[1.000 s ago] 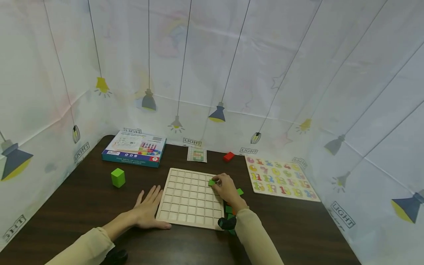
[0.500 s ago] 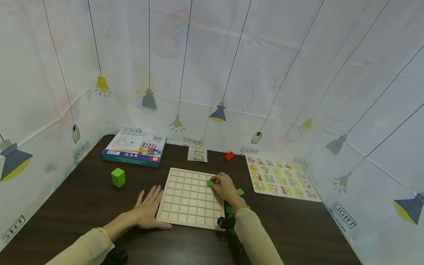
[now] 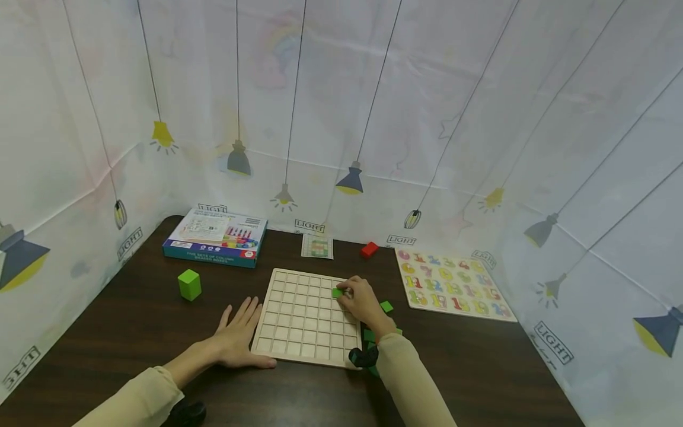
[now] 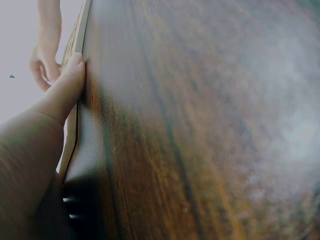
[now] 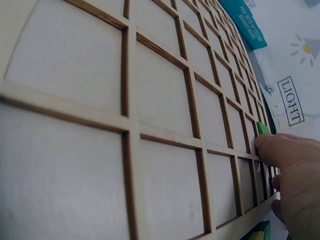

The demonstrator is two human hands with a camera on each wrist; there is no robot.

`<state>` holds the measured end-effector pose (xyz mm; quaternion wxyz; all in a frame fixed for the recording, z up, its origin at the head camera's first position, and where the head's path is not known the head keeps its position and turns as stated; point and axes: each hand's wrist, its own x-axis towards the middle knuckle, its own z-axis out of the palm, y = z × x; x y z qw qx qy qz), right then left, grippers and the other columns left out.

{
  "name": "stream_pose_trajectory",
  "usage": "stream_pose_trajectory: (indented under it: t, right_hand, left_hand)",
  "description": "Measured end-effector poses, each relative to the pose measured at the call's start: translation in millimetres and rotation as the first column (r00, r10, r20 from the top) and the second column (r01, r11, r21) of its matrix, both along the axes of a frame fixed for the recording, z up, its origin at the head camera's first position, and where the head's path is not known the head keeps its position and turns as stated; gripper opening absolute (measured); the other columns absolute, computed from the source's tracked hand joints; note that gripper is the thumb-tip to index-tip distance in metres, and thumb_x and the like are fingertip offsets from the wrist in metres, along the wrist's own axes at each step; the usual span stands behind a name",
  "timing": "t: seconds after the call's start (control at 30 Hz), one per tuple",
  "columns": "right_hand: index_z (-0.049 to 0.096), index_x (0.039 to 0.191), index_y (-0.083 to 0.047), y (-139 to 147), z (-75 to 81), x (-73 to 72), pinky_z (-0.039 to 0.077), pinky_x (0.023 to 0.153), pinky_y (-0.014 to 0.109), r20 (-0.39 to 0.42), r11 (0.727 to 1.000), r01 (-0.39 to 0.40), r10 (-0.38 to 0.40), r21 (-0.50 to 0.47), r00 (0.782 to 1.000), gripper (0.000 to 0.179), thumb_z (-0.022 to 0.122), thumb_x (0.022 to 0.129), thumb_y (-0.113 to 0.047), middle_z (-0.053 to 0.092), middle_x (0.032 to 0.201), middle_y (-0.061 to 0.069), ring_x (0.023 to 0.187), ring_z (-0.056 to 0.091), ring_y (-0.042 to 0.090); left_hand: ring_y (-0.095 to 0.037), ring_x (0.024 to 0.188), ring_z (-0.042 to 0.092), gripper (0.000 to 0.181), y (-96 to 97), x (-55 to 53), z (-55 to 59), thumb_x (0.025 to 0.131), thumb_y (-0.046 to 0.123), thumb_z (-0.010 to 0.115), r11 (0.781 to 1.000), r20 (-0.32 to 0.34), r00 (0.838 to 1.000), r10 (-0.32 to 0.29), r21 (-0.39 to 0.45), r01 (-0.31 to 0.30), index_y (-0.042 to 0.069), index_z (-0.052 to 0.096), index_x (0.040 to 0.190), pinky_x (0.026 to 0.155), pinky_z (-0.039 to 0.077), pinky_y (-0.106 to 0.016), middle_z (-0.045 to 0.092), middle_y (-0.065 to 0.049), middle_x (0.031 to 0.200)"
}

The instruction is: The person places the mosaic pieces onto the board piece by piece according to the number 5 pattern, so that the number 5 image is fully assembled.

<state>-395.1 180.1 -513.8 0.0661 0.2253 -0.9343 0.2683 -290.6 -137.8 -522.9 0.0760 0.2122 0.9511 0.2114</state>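
1. Pale wood forms the flat, square-cornered board [image 3: 297, 314], its face divided by raised ribs into rows of shallow square cells; it lies on the dark, wood-grained table [image 3: 469, 373].
2. The right hand [image 3: 364, 302] pinches one small green block [image 3: 337, 293] in its fingertips at the board's far right part; whether it sits inside a cell, I cannot tell.
3. The left hand [image 3: 237, 337] lies spread on the table beside the board's left side, thumb against its edge.
4. Several loose green pieces [image 3: 386, 306] lie right of the board, some partly hidden by the right sleeve [image 3: 413, 379]; their exact number cannot be told.
5. Farther off: one tall green block [image 3: 189, 285], one red block [image 3: 369, 249], one printed card [image 3: 317, 247], one flat box [image 3: 213, 244], contents hidden, and one number board [image 3: 453, 284].
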Motion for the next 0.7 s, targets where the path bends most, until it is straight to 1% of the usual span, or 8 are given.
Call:
stream_pose_trajectory:
  t: [0.03, 0.2, 0.3, 0.47, 0.5, 0.6, 0.63, 0.7]
  right_hand:
    - [0.069, 0.109, -0.006, -1, 0.3, 0.1, 0.042, 0.069, 0.036, -0.001, 1.0, -0.001, 0.001, 0.004, 1.0, 0.023, 0.069, 0.086, -0.011, 0.058, 0.109, 0.01, 0.084, 0.047, 0.021]
    - [0.07, 0.107, -0.007, -3, 1.9, 0.9, 0.042, 0.069, 0.035, -0.008, 0.999, 0.008, -0.008, 0.031, 1.0, 0.021, 0.069, 0.087, -0.012, 0.056, 0.109, 0.011, 0.084, 0.046, 0.021]
    - [0.07, 0.108, -0.007, -2, 1.1, 2.8, 0.042, 0.069, 0.035, -0.017, 0.999, 0.018, -0.018, 0.031, 1.0, 0.021, 0.069, 0.087, -0.012, 0.055, 0.108, 0.011, 0.085, 0.046, 0.021]
    - [0.069, 0.108, -0.003, 4, 0.7, 6.2, 0.047, 0.071, 0.036, -0.055, 0.998, 0.037, -0.04, -0.05, 0.998, 0.022, 0.068, 0.088, -0.011, 0.059, 0.102, 0.01, 0.087, 0.053, 0.024]
    - [0.069, 0.108, -0.002, 6, 1.1, 7.0, 0.047, 0.071, 0.037, -0.058, 0.996, 0.046, -0.05, -0.078, 0.997, 0.021, 0.067, 0.088, -0.009, 0.06, 0.1, 0.01, 0.087, 0.054, 0.025]
    - [0.068, 0.107, -0.001, 16, 1.0, 8.2, 0.048, 0.073, 0.039, -0.072, 0.988, 0.08, -0.089, -0.129, 0.993, 0.02, 0.066, 0.088, -0.007, 0.062, 0.095, 0.008, 0.086, 0.057, 0.024]
    - [0.068, 0.106, -0.002, 19, 0.5, 7.9, 0.048, 0.074, 0.038, -0.077, 0.986, 0.096, -0.108, -0.137, 0.991, 0.019, 0.066, 0.088, -0.006, 0.062, 0.094, 0.007, 0.085, 0.057, 0.023]
    - [0.068, 0.105, -0.003, 27, 0.1, 8.0, 0.049, 0.076, 0.039, -0.074, 0.98, 0.13, -0.142, -0.152, 0.987, 0.018, 0.066, 0.088, -0.005, 0.062, 0.095, 0.006, 0.086, 0.058, 0.022]
  left_hand:
    - [-0.034, 0.142, -0.004, 0.128, -0.2, -0.2, -0.2, 0.065, 0.082, 0.058, 1.0, 0.0, 1.0, 0.0, 0.0, 0.0, -0.001, 0.01, 0.15, 0.105, -0.007, -0.06, 0.001, -0.02, 0.156]
    - [-0.039, 0.141, 0.0, 0.125, 1.0, 3.6, 9.9, 0.067, 0.077, 0.061, 1.0, -0.001, 1.0, -0.009, 0.004, 0.009, -0.005, 0.014, 0.149, 0.104, -0.003, -0.063, 0.005, -0.024, 0.154]
    - [-0.039, 0.141, 0.0, 0.125, 1.1, 3.6, 6.0, 0.067, 0.076, 0.062, 1.0, 0.003, 1.0, -0.008, 0.013, 0.008, -0.005, 0.014, 0.149, 0.104, -0.004, -0.063, 0.005, -0.025, 0.154]
    - [-0.037, 0.141, -0.002, 0.127, -1.1, 1.1, -5.2, 0.066, 0.079, 0.06, 1.0, -0.005, 1.0, -0.005, 0.014, 0.005, -0.005, 0.012, 0.149, 0.104, -0.007, -0.062, 0.003, -0.023, 0.155]
    - [-0.038, 0.141, -0.002, 0.127, -1.3, 1.5, -5.1, 0.066, 0.078, 0.061, 1.0, -0.007, 1.0, -0.007, 0.03, 0.007, -0.005, 0.013, 0.149, 0.104, -0.008, -0.063, 0.004, -0.024, 0.154]
    - [-0.037, 0.141, -0.003, 0.128, -2.0, 1.4, -4.1, 0.066, 0.079, 0.06, 0.999, -0.012, 1.0, -0.012, 0.033, 0.013, -0.005, 0.012, 0.149, 0.104, -0.008, -0.062, 0.003, -0.024, 0.155]
    - [-0.038, 0.141, -0.003, 0.128, -2.1, 1.4, -2.9, 0.065, 0.078, 0.062, 0.999, -0.013, 1.0, -0.015, 0.048, 0.016, -0.006, 0.013, 0.149, 0.103, -0.009, -0.063, 0.003, -0.025, 0.154]
    - [-0.037, 0.141, -0.004, 0.129, -2.0, 0.8, -1.3, 0.064, 0.08, 0.061, 0.999, -0.014, 1.0, -0.011, 0.038, 0.011, -0.005, 0.012, 0.149, 0.104, -0.01, -0.062, 0.003, -0.024, 0.155]
